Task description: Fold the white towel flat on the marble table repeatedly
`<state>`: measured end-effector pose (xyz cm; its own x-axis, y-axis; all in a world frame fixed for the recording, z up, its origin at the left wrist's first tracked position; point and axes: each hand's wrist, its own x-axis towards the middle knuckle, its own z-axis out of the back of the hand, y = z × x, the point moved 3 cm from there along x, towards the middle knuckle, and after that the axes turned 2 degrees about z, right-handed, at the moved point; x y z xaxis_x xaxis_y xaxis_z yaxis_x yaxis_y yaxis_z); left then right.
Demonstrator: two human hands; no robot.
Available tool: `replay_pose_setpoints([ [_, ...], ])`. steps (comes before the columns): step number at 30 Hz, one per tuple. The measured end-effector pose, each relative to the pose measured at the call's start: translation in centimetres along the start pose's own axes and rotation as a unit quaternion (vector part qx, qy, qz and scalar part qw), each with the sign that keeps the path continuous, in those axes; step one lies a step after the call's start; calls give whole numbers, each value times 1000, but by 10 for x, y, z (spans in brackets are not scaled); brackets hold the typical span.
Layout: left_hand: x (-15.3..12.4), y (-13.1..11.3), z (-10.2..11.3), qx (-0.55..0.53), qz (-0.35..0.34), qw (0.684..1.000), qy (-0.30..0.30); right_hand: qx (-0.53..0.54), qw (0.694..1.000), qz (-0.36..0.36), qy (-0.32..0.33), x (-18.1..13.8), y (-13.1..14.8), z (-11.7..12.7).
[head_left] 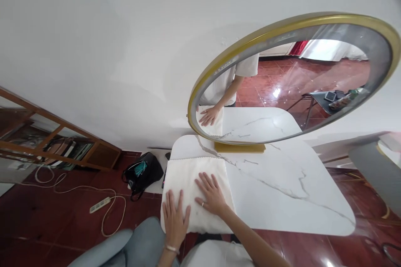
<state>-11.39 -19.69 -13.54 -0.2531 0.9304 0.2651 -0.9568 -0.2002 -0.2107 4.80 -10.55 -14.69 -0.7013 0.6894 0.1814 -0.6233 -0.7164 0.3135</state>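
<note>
A white cloth (194, 171) with a scalloped edge lies flat over the left end of the white marble-patterned table (275, 183). My left hand (175, 221) rests palm down on the cloth near its left front corner, fingers spread. Further right, my right hand (211, 196) also lies flat on it, fingers apart, with a ring on one finger. Neither hand grips anything. Just behind the cloth stands the gold base (239, 147) of a large oval mirror (294, 18), which reflects one arm and part of the cloth.
A black bag (145, 173) sits left of the table. On the red tiled floor lie a white power strip (100, 205) and its loose cable. A wooden shelf (103, 156) with books stands along the wall at left. A grey chair (372, 162) is at right.
</note>
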Motion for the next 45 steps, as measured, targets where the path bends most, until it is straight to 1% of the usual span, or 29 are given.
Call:
replay_pose_setpoints([
  [2,-4,2,0,7,-10,1000,1,-5,1000,-5,-7,7,-4,-1],
  [4,9,4,-4,13,-21,1000,6,-9,1000,-10,-11,20,-11,-3],
  [7,46,8,-13,22,-25,999,25,-19,1000,-18,-11,50,-27,-4],
  [11,101,13,-25,35,17,997,68,-21,999,-36,-6,95,-46,0],
  [13,123,13,-29,25,35,996,81,-17,997,-71,-12,109,-51,3],
  [15,138,12,-32,13,45,996,82,-16,993,-117,-29,112,-50,4],
  [17,146,11,-33,10,49,996,78,-18,988,-145,-46,102,-43,2],
  [18,147,10,-34,10,49,996,77,-19,988,-146,-51,93,-38,1],
  [20,142,9,-34,9,43,996,73,-21,990,-131,-51,71,-25,-3],
  [22,131,8,-32,10,38,997,63,-25,991,-119,-51,51,-12,-6],
  [26,94,8,-23,21,47,998,29,-20,994,-90,-54,24,7,-6],
  [30,53,5,-17,26,52,998,-3,-5,999,-20,-34,3,10,0],
  [33,29,-6,-19,22,59,998,-16,-5,1000,3,-27,-18,3,7],
  [35,21,-19,-23,13,65,998,-15,-16,999,-2,-34,-33,-5,13],
  [37,18,-37,-29,0,62,998,-9,-32,998,-18,-45,-48,-14,19],
  [45,23,-121,-56,-45,-11,998,34,-99,987,-101,-75,-114,-66,44],
])
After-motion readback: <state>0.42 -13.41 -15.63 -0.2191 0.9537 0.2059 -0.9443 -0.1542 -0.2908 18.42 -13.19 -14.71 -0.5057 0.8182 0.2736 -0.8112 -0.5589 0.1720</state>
